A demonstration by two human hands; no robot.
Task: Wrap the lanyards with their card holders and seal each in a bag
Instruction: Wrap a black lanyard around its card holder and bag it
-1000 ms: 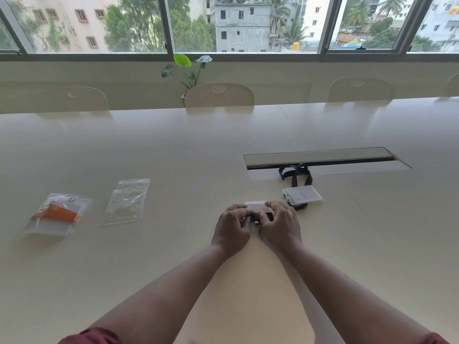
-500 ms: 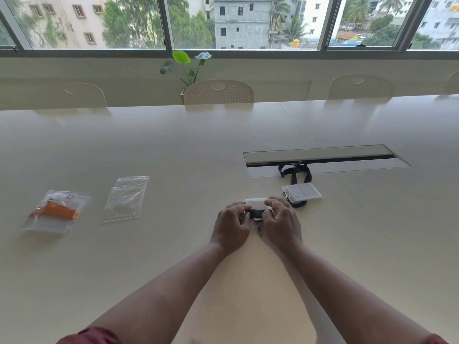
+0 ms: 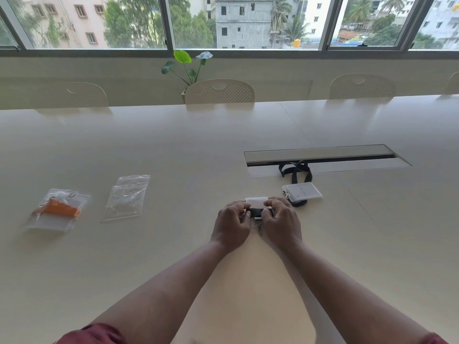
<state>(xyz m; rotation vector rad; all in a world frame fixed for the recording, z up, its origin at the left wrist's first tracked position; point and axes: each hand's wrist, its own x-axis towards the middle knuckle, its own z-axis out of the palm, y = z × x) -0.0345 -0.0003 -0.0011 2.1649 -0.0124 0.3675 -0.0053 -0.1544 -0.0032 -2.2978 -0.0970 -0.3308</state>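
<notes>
Both hands meet at the middle of the table over a white card holder [image 3: 256,200] with a black lanyard [image 3: 255,212] wound across it. My left hand [image 3: 232,223] pinches its left end and my right hand [image 3: 280,220] grips its right end; a metal clip [image 3: 259,225] hangs between them. A second card holder [image 3: 301,191] lies to the right with its loose black lanyard [image 3: 295,171] behind it. At the left, a clear bag [image 3: 57,211] holds an orange lanyard, and an empty clear bag [image 3: 126,197] lies beside it.
A long cable slot [image 3: 323,158] with a raised lid is set into the table behind the second lanyard. Cream chairs [image 3: 219,91] line the far edge, with a potted plant [image 3: 185,65] under the windows.
Both hands stay on the card holder with small finger shifts; the black lanyard band and the hanging clip show more between them. The view has tilted slightly.
</notes>
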